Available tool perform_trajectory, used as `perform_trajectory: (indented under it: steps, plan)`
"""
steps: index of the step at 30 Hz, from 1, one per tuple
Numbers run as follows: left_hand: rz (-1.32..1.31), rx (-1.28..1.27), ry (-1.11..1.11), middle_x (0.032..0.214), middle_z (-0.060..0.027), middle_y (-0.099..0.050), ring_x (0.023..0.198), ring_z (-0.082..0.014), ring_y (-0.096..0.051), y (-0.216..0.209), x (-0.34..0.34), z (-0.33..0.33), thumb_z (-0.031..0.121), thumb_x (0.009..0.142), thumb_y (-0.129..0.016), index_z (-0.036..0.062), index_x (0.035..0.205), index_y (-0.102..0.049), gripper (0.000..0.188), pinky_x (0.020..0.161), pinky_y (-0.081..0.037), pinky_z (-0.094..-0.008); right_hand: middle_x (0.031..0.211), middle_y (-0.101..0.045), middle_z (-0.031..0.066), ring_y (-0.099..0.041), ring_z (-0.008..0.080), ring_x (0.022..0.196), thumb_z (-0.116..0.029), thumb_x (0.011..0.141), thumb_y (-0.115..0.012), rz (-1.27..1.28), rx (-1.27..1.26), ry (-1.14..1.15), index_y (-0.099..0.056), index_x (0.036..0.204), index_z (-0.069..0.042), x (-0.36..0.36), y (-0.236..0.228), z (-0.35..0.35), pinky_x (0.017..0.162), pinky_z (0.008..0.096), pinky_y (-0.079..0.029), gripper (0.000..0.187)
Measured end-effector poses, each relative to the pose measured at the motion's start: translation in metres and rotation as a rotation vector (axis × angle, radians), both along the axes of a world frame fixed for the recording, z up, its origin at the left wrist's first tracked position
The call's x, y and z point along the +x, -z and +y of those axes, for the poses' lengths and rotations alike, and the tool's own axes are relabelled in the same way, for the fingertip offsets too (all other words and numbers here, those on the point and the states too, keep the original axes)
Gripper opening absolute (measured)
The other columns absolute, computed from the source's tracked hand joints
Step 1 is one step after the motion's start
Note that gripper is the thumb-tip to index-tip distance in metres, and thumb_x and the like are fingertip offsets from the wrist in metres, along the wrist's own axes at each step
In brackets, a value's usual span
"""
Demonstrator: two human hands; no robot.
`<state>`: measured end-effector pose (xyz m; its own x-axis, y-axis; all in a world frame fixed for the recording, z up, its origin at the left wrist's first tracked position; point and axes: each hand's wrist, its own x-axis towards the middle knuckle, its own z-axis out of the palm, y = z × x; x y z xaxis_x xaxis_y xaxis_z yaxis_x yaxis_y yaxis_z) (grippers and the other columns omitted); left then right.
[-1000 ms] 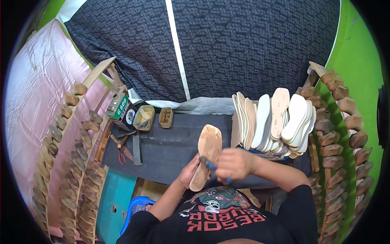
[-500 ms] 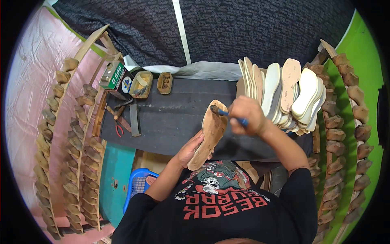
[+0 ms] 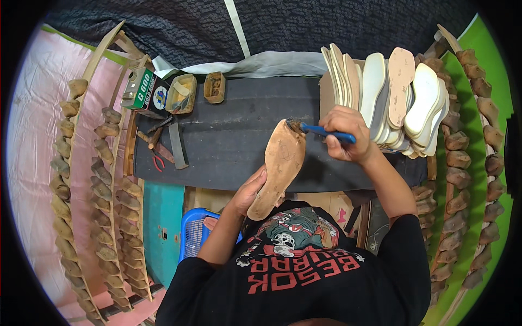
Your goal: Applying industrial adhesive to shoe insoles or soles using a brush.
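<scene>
A tan, sole-shaped shoe insole (image 3: 281, 168) tilts above the near edge of the bench, its broad end away from me. Around its narrower part, my left hand (image 3: 252, 189) is closed, thumb along the side and other fingers mostly hidden beneath. My right hand (image 3: 348, 133) grips the blue handle of a brush (image 3: 329, 132). The brush's dark, clotted bristles touch the insole's far right edge. Dark specks and smears mark the insole's face.
Stacked insoles (image 3: 373, 89) fill the bench's right end. At left stand a green-and-white can (image 3: 142, 92), a yellowish tub (image 3: 181, 93) and a small box (image 3: 214, 88), with pliers (image 3: 158, 163), a hammer (image 3: 155, 138) and a flat blade (image 3: 178, 146) nearby. Racks of shoe lasts (image 3: 103, 187) flank both sides.
The brush has moved from the insole's upper face to its far right edge. The insole has turned more face-up, and the whole view has shifted slightly.
</scene>
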<state>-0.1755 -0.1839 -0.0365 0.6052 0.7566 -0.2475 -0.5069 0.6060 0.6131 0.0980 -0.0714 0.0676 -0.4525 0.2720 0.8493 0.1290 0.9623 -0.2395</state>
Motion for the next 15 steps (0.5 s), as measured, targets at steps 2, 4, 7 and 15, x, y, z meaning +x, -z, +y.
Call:
perform_trajectory:
  steps: [2, 4, 7, 15]
  plan:
    - [-0.057, -0.027, -0.017, 0.113, -0.0177, -0.063, 0.085, -0.0297, -0.066, 0.003, 0.0, 0.001, 0.041, 0.108, -0.044, 0.0094, 0.148, -0.038, 0.052, 0.065, -0.053, -0.0418, 0.08, -0.064, 0.0106, -0.063, 0.0275, 0.061, -0.002, 0.086, -0.067, -0.003, 0.005, -0.02, -0.051, 0.107, -0.002, 0.002, 0.0, -0.006, 0.055, 0.0377, -0.05, 0.027]
    - [-0.067, 0.056, 0.052, 0.114, -0.0133, -0.062, 0.083, -0.0264, -0.067, 0.007, -0.003, 0.004, 0.046, 0.107, -0.044, 0.0092, 0.149, -0.038, 0.056, 0.069, -0.056, -0.0385, 0.079, -0.064, 0.0117, -0.063, 0.0278, 0.06, 0.0, 0.084, -0.068, 0.011, -0.021, -0.021, -0.051, 0.108, -0.001, 0.004, 0.001, -0.012, 0.055, 0.0379, -0.051, 0.029]
    - [-0.021, 0.051, 0.055, 0.115, -0.0146, -0.062, 0.081, -0.0268, -0.066, 0.005, -0.004, 0.001, 0.047, 0.107, -0.045, 0.0088, 0.15, -0.037, 0.058, 0.069, -0.055, -0.039, 0.08, -0.064, 0.0122, -0.063, 0.0284, 0.062, 0.002, 0.083, -0.067, 0.008, -0.011, 0.066, -0.051, 0.108, 0.0, 0.014, 0.002, -0.015, 0.055, 0.0381, -0.051, 0.03]
    - [-0.078, 0.036, 0.066, 0.114, -0.0201, -0.059, 0.089, -0.0292, -0.062, 0.002, -0.004, -0.005, 0.047, 0.107, -0.042, 0.0083, 0.149, -0.034, 0.057, 0.068, -0.052, -0.0429, 0.078, -0.062, 0.0102, -0.062, 0.0269, 0.061, -0.001, 0.082, -0.07, -0.091, 0.083, -0.001, -0.052, 0.107, -0.001, 0.015, -0.012, -0.039, 0.053, 0.0376, -0.05, 0.031]
